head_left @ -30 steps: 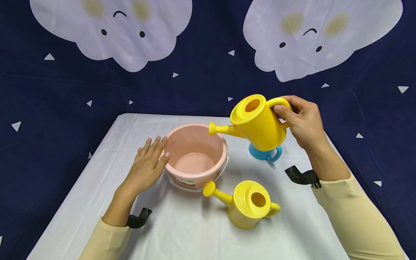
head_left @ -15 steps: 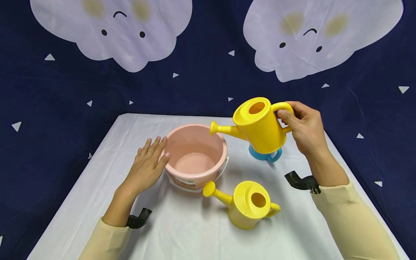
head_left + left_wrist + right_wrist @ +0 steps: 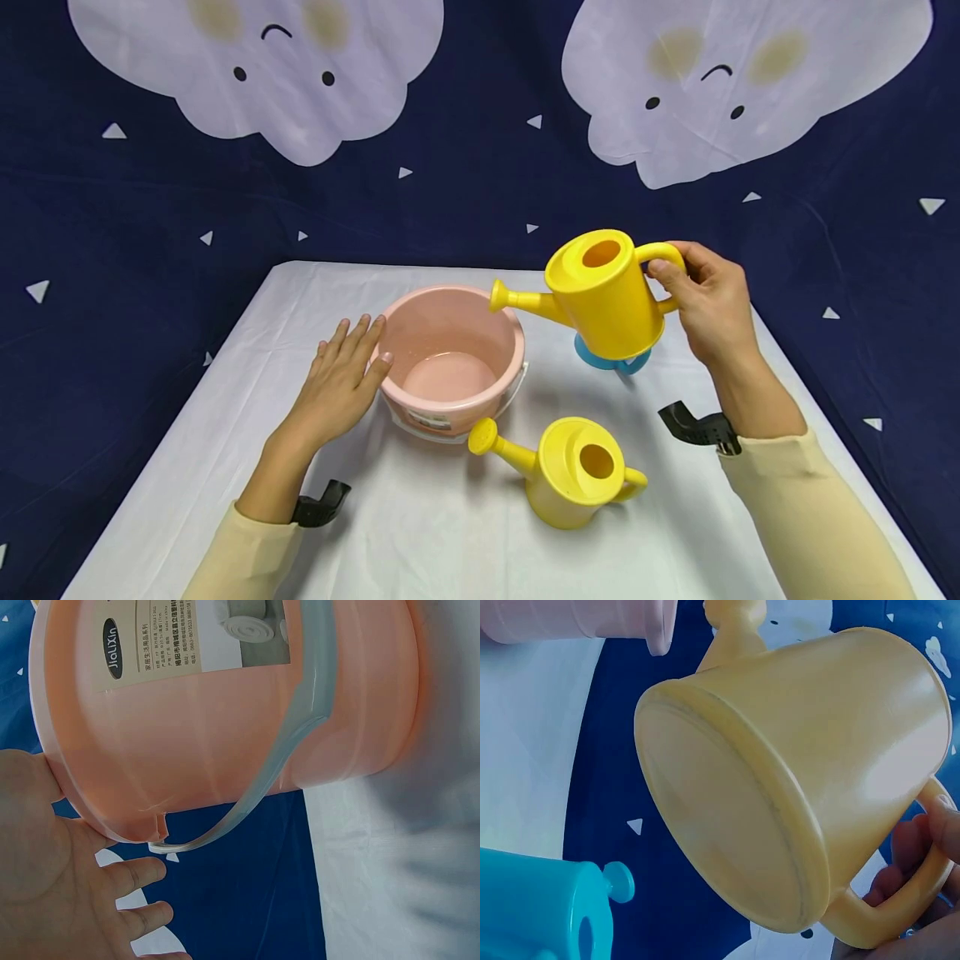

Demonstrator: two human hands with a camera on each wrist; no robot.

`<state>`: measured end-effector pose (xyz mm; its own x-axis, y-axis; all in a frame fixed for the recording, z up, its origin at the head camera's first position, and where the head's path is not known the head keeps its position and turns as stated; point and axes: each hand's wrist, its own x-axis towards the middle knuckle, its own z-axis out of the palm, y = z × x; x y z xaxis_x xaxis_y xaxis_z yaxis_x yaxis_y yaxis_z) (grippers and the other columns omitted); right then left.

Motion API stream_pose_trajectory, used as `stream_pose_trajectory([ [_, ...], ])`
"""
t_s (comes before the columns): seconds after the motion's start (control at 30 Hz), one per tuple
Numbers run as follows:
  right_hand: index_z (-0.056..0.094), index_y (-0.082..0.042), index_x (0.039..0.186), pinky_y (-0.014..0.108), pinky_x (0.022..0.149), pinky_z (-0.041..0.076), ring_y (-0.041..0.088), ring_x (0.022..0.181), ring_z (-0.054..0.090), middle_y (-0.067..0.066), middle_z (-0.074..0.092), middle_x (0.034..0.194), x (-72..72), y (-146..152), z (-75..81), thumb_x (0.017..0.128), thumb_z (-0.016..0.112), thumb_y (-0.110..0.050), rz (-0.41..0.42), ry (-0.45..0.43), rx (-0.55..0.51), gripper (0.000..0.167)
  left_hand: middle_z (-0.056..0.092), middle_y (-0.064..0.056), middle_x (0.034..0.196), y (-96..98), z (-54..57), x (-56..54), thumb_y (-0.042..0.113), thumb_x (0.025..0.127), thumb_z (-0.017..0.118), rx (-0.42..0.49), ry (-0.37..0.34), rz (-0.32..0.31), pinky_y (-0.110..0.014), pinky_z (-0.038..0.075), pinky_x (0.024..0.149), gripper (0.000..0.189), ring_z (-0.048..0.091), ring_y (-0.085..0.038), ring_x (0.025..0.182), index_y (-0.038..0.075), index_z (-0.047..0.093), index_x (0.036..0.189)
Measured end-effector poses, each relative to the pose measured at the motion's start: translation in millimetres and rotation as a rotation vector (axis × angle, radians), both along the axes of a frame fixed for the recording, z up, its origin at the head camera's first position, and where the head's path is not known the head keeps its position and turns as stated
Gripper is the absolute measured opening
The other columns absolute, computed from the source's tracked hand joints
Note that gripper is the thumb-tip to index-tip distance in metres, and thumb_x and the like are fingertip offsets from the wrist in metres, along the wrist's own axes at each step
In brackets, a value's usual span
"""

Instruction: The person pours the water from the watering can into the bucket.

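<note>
My right hand [image 3: 712,304] grips the handle of a yellow watering can [image 3: 611,300], held in the air and tilted slightly, its spout over the right rim of a pink bucket [image 3: 450,406]. In the right wrist view the can's underside [image 3: 720,810] faces the camera, and fingers wrap the handle. My left hand [image 3: 337,387] rests on the bucket's left rim with straight, spread fingers. A little water appears to lie on the bucket's bottom. Behind the raised can, a blue watering can [image 3: 540,907] is mostly hidden in the head view.
A second yellow watering can [image 3: 573,475] stands in front of the bucket, its spout pointing left. The bucket's pale handle [image 3: 300,712] hangs down its side. A white cloth covers the table [image 3: 420,533], and a dark blue backdrop [image 3: 465,217] with clouds rises behind.
My right hand has lowered the yellow watering can a little and shifted it right, bringing it nearer level. The left hand and bucket have stayed still.
</note>
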<state>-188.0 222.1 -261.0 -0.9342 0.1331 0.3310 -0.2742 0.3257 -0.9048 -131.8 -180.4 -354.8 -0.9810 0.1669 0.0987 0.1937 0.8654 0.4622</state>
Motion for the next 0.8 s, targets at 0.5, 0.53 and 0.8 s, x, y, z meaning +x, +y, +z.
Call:
stream_pose_trajectory([
  [0.5,0.067,-0.008,0.111,0.013,0.063,0.050,0.010,0.087,0.052,-0.014,0.059,0.084,7.0,8.5,-8.8,0.087,0.065,-0.033,-0.109,-0.037,0.093,0.035,0.011,-0.011,0.160,0.0,1.5,1.0,0.051,0.101,0.022,0.001,-0.017,0.000,-0.063,0.000,0.114,0.059,-0.004,-0.034,0.148,0.026,0.010,0.153],
  [0.53,0.067,-0.008,0.111,0.013,0.064,0.050,0.010,0.087,0.052,-0.014,0.059,0.083,7.5,9.3,-9.5,0.087,0.065,-0.033,-0.112,-0.036,0.086,0.035,0.011,-0.011,0.160,0.0,1.2,0.9,0.051,0.101,0.022,0.001,-0.015,0.001,-0.063,0.000,0.115,0.059,-0.004,-0.033,0.148,0.026,0.010,0.153],
  [0.8,0.069,-0.007,0.106,0.013,0.069,0.047,0.012,0.085,0.051,-0.010,0.063,0.081,10.1,16.1,-16.5,0.083,0.071,-0.027,-0.120,-0.039,-0.079,0.030,0.011,-0.011,0.160,0.2,0.6,0.1,0.051,0.101,0.022,0.003,-0.014,0.000,-0.063,0.000,0.115,0.059,-0.004,-0.034,0.148,0.025,0.010,0.153],
])
